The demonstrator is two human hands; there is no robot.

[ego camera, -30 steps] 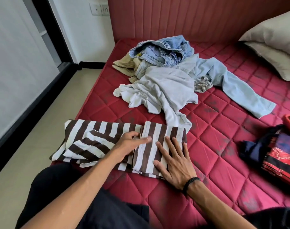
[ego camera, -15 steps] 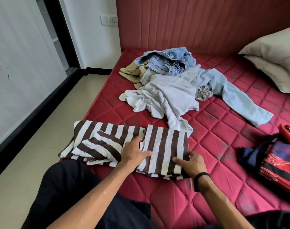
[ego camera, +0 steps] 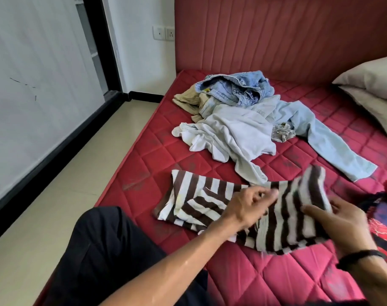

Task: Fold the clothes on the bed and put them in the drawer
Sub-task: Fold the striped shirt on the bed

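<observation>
A brown-and-white striped garment (ego camera: 201, 202) lies partly folded on the red quilted bed (ego camera: 144, 168) near its front edge. My right hand (ego camera: 347, 221) grips the garment's right end and has it raised off the mattress, blurred with motion. My left hand (ego camera: 247, 206) hovers over the middle of the garment with fingers loosely bent; whether it touches the cloth is unclear. Behind it sits a heap of unfolded clothes (ego camera: 236, 127): blue denim, a khaki piece, a pale shirt and light blue trousers. No drawer is in view.
A red, blue and black garment (ego camera: 384, 219) lies at the right edge. Two pillows (ego camera: 373, 89) rest against the red padded headboard at the far right. A tiled floor strip (ego camera: 62, 191) runs along the bed's left side beside a white sliding door.
My right hand has gone from lying flat on the striped garment to gripping its right end and lifting it. The left hand rose off the cloth. The camera tilted up.
</observation>
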